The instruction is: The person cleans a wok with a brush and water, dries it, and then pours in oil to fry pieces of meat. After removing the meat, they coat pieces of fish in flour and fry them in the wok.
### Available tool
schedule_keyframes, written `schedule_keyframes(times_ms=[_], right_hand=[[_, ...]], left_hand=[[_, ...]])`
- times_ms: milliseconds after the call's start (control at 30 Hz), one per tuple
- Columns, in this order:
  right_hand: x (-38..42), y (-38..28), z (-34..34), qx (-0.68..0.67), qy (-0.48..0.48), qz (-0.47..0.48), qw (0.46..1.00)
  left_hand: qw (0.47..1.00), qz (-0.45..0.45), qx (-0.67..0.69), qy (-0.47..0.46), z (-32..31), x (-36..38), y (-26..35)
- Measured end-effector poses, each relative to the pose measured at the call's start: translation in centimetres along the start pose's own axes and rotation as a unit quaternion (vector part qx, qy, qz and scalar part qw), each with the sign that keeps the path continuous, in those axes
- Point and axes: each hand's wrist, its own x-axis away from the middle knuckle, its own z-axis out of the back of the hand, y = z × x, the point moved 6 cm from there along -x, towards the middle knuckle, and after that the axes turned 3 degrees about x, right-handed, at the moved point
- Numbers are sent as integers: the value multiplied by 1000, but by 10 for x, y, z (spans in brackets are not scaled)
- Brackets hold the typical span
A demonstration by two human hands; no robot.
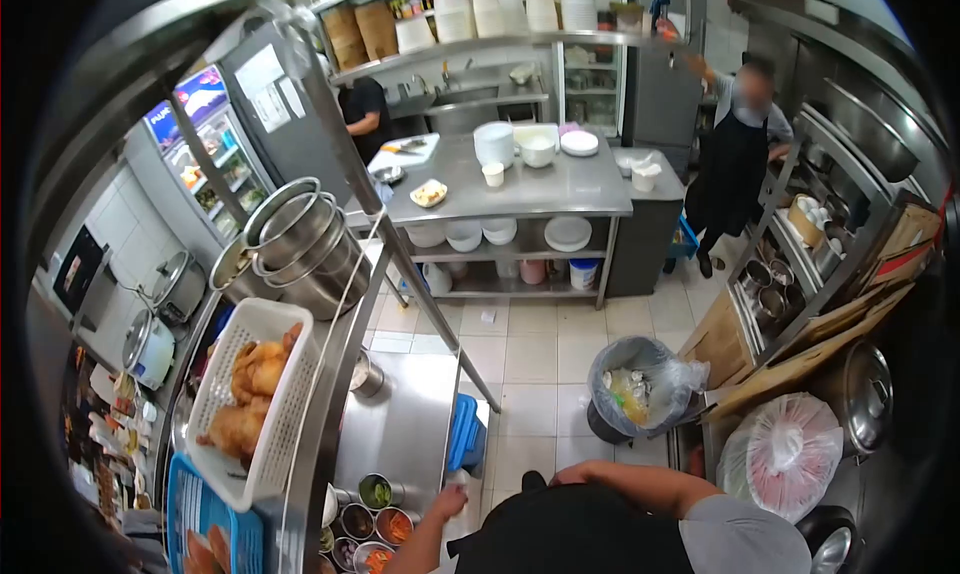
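Observation:
My left hand (453, 498) is at the edge of the steel counter (400, 414), beside several metal tins. Its fingers look curled in, and nothing shows in them. The nearest tins hold green vegetables (376, 491) and orange shreds (396, 526). At the front of my black apron (570, 529) is my right hand (572, 473), bent in at the waist. Its fingers are too small and partly hidden to read.
A lined bin (637, 389) stands ahead on the tiles. On the left shelf, a white basket (207, 444) holds cooked poultry (262, 369) near stacked pots (305, 244). A bagged bundle (785, 449) lies right. One co-worker (740, 144) reaches up; another (367, 114) is partly hidden.

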Motion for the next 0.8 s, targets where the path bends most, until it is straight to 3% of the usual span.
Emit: schedule_keyframes(times_ms=[33, 67, 133, 200, 333, 433, 533, 567, 633, 667, 700, 733, 767, 800], right_hand=[[-4, -7, 3, 47, -17, 18, 999], [-10, -13, 1, 89, -36, 40, 995], [3, -64, 21, -18, -19, -48, 998], [-19, -69, 25, -28, -10, -47, 998], [-42, -60, 73, 0, 47, -79, 996], [-45, -42, 107, 28, 77, -109, 991], [-43, -20, 151, 53, 126, -137, 981], [-39, -4, 166, 53, 130, -137, 981], [-20, 38, 208, -133, 262, -140, 946], [3, 47, 232, -221, 305, -195, 906], [10, 97, 242, -393, 304, -257, 829], [39, 94, 268, -530, 385, -164, 737], [71, 98, 291, -525, 472, -198, 680], [105, 104, 321, -401, 515, -265, 710]], left_hand=[[1000, -12, 9, -5, 17, -23, 20], [994, -112, -10, 12, 29, -37, 44], [982, -180, 1, 63, 77, 2, 154], [976, -184, 115, 23, 104, 28, 229], [951, -221, 214, 5, 146, 38, 304], [934, -279, 215, 64, 193, 44, 358], [888, -361, 172, 226, 255, 59, 413], [860, -397, 134, 291, 275, 67, 430], [743, -501, 24, 443, 310, 106, 474], [696, -506, 24, 509, 323, 128, 496], [631, -535, 44, 560, 333, 139, 510], [586, -542, 48, 600, 344, 148, 531], [543, -572, 24, 615, 357, 145, 542], [493, -596, 41, 633, 369, 136, 561]])
